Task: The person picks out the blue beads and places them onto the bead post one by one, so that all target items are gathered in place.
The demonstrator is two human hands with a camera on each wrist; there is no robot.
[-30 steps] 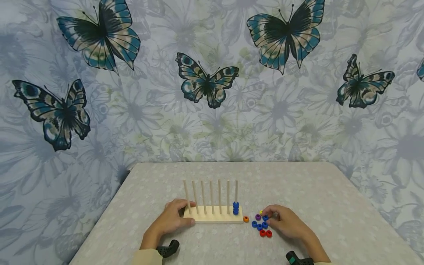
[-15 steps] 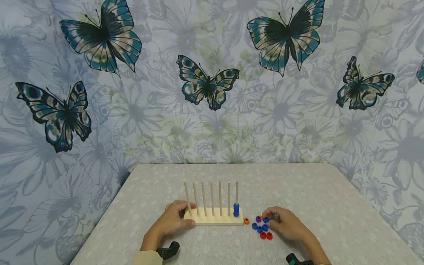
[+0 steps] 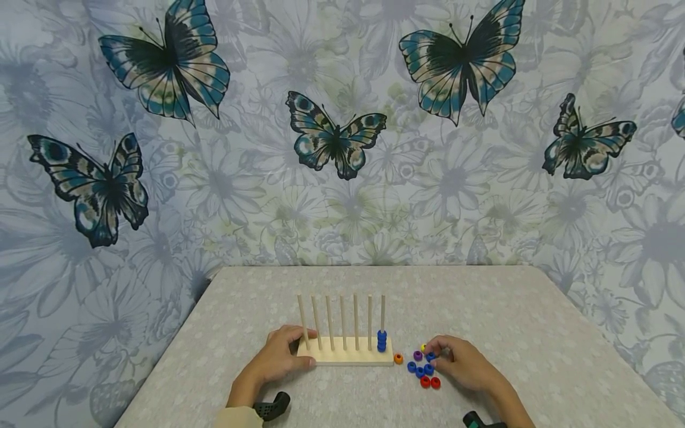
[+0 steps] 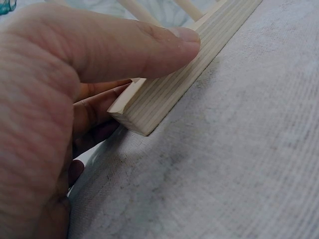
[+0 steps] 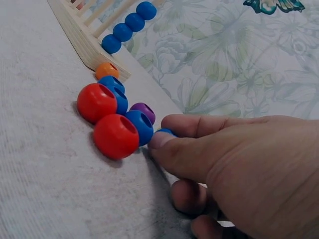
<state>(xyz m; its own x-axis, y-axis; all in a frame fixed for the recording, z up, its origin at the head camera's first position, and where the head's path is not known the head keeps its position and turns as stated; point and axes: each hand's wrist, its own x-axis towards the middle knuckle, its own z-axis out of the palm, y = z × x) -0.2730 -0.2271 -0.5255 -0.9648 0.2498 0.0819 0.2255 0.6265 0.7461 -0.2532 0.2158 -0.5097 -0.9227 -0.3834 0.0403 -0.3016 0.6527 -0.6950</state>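
Observation:
My left hand [image 3: 275,356] grips the left end of a pale wooden base [image 3: 350,355] with a row of upright pegs. In the left wrist view the thumb [image 4: 164,52] lies along the base's near side, with fingers behind it. Several blue beads [image 3: 382,341] are stacked on the rightmost peg. To the right, my right hand [image 3: 465,364] pinches a blue bead [image 5: 165,131] between thumb and forefinger, low by the table; the fingertips hide most of it. Loose beads lie beside it: two red beads [image 5: 115,136], a purple bead [image 3: 418,355] and several blue beads [image 3: 420,372].
An orange bead [image 3: 398,358] lies by the base's right end. Part of a yellow bead [image 3: 424,348] shows behind the right fingertips. A pale patterned cloth covers the table [image 3: 342,398], whose back edge meets a wall [image 3: 246,226] printed with butterflies.
The head view has tilted slightly, so everything sits a little lower in it. Both hands keep about the same places on the base and at the blue bead.

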